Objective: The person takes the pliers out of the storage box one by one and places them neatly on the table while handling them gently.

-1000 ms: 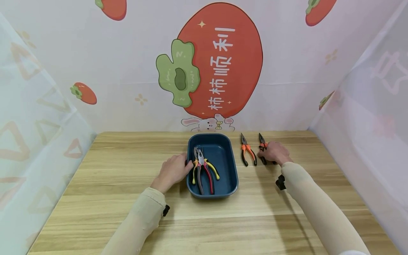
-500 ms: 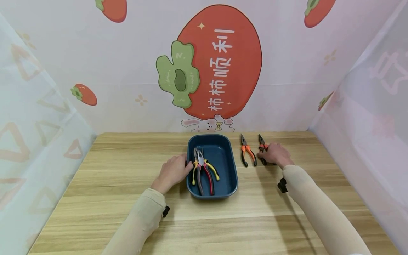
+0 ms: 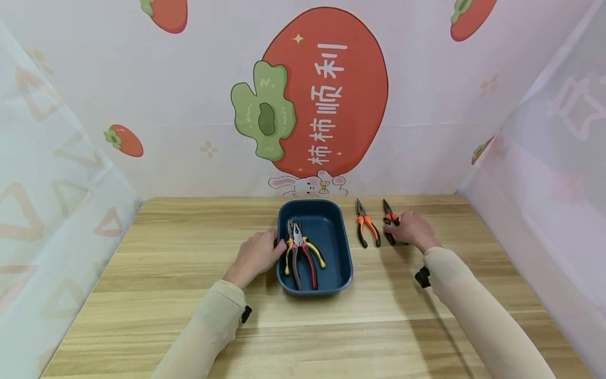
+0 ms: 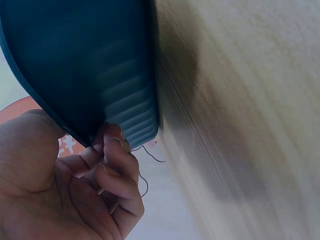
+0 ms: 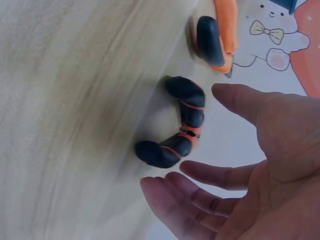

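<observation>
A dark blue tray (image 3: pixel 329 237) lies on the table, and my left hand (image 3: pixel 255 255) grips its left rim. In the left wrist view the thumb is at the rim, with curled fingers (image 4: pixel 122 165) against the outer wall. In the tray lie yellow-handled pliers (image 3: pixel 314 252) and, across them, red-and-grey-handled pliers (image 3: pixel 311 263). My right hand (image 3: pixel 413 230) is over the handles of black-and-orange long-nose pliers (image 3: pixel 387 208). The right wrist view shows thumb and fingers spread apart around the black handles (image 5: pixel 186 94), without a grip on them.
Another pair of long-nose pliers with orange-and-black handles (image 3: pixel 371 226) lies between the tray and my right hand. Behind the wooden table (image 3: pixel 189 221) stands a printed cloth backdrop (image 3: pixel 199 95), with cloth walls at both sides.
My right wrist has shifted slightly to the right, with the hand still at the same pliers. The left hand and the tray have stayed in place.
</observation>
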The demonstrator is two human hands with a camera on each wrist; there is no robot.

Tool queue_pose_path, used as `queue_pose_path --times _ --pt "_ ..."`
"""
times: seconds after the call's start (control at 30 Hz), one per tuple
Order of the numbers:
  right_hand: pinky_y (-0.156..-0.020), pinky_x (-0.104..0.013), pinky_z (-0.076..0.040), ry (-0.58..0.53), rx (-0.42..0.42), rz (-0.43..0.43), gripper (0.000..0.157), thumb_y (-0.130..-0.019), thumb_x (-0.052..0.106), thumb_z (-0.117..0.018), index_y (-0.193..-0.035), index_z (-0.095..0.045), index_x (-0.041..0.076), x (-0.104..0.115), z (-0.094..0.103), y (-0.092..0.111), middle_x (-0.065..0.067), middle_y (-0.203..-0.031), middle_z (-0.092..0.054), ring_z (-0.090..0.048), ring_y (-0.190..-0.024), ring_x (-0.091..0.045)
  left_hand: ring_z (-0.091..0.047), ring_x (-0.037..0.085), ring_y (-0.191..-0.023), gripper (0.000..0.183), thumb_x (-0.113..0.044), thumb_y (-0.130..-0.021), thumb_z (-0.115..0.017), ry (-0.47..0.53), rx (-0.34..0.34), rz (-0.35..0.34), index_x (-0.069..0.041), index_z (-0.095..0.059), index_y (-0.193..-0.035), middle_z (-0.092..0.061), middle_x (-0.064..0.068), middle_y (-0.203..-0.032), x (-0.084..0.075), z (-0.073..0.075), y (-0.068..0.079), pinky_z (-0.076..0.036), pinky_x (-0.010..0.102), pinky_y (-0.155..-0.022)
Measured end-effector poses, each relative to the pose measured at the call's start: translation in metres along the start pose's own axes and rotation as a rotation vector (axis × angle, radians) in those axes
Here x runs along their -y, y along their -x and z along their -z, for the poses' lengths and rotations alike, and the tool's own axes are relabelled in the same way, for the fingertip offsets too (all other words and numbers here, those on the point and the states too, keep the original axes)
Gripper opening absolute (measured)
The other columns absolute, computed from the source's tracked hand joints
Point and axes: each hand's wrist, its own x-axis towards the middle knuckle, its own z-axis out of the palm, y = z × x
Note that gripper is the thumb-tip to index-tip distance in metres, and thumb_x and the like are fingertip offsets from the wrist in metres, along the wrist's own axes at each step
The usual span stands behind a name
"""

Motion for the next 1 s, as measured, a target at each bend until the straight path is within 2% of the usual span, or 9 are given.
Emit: queue_pose_path --times 0.1,0.27,0.47,0.67,0.87,0.93,1.0 --pt "-0.047 -0.028 -0.027 -0.001 -0.025 0.008 0.052 -0.097 0.047 -0.062 -0.062 -0.043 0.013 0.002 0.001 0.003 0.001 -0.056 -0.032 -0.028 -0.049 -0.011 -0.049 0.021 -0.054 0.027 -0.030 -0.100 -0.057 0.000 0.002 0.000 -0.012 -0.054 -0.081 -0.050 0.005 -0.064 0.001 -0.001 0.000 -0.035 0.035 -0.051" --pt "-0.047 -0.029 -0.028 -0.008 -0.073 0.047 0.051 -0.097 0.043 -0.063 -0.062 -0.041 0.014 0.008 0.004 0.008 0.003 -0.055 -0.030 -0.027 -0.048 -0.011 -0.049 0.021 -0.054 0.026 -0.030 -0.101 -0.057 0.003 0.001 0.001 -0.012 -0.054 -0.082 -0.050 0.005 -0.064 0.002 -0.002 0.001 -0.035 0.034 -0.051" --pt "-0.046 -0.028 -0.026 -0.009 -0.093 0.085 0.050 -0.098 0.039 -0.063 -0.060 -0.040 0.016 0.019 0.010 0.018 0.005 -0.052 -0.028 -0.025 -0.046 -0.010 -0.049 0.021 -0.053 0.027 -0.030 -0.100 -0.057 0.000 -0.002 0.001 -0.012 -0.054 -0.081 -0.050 0.005 -0.064 0.001 -0.002 0.000 -0.035 0.034 -0.050" --pt "-0.045 -0.027 -0.025 0.001 -0.107 0.120 0.046 -0.098 0.038 -0.063 -0.062 -0.045 0.015 0.033 0.015 0.031 0.004 -0.053 -0.034 -0.034 -0.046 -0.011 -0.049 0.021 -0.054 0.027 -0.031 -0.100 -0.058 0.002 -0.001 0.003 -0.012 -0.054 -0.081 -0.050 0.004 -0.063 0.001 -0.002 -0.001 -0.035 0.034 -0.050" --pt "-0.046 -0.027 -0.023 0.002 -0.124 0.165 0.042 -0.097 0.038 -0.064 -0.066 -0.050 0.014 0.046 0.016 0.040 0.004 -0.054 -0.035 -0.032 -0.048 -0.012 -0.050 0.021 -0.055 0.025 -0.031 -0.101 -0.057 0.007 0.005 0.009 -0.013 -0.055 -0.083 -0.051 0.004 -0.064 0.000 -0.002 -0.001 -0.035 0.034 -0.051" --pt "-0.045 -0.027 -0.024 0.010 -0.133 0.179 0.039 -0.097 0.038 -0.065 -0.071 -0.057 0.011 0.050 0.016 0.043 0.001 -0.054 -0.043 -0.037 -0.048 -0.012 -0.050 0.021 -0.055 0.025 -0.031 -0.101 -0.057 0.009 0.005 0.008 -0.013 -0.055 -0.084 -0.051 0.004 -0.064 0.000 -0.002 -0.001 -0.035 0.034 -0.051" --pt "-0.044 -0.026 -0.030 0.022 -0.150 0.196 0.037 -0.096 0.039 -0.066 -0.083 -0.067 0.004 0.054 0.016 0.046 -0.002 -0.061 -0.055 -0.046 -0.050 -0.014 -0.050 0.021 -0.055 0.025 -0.031 -0.101 -0.057 0.015 0.004 0.006 -0.013 -0.055 -0.084 -0.051 0.004 -0.065 0.001 -0.002 -0.001 -0.035 0.035 -0.051"
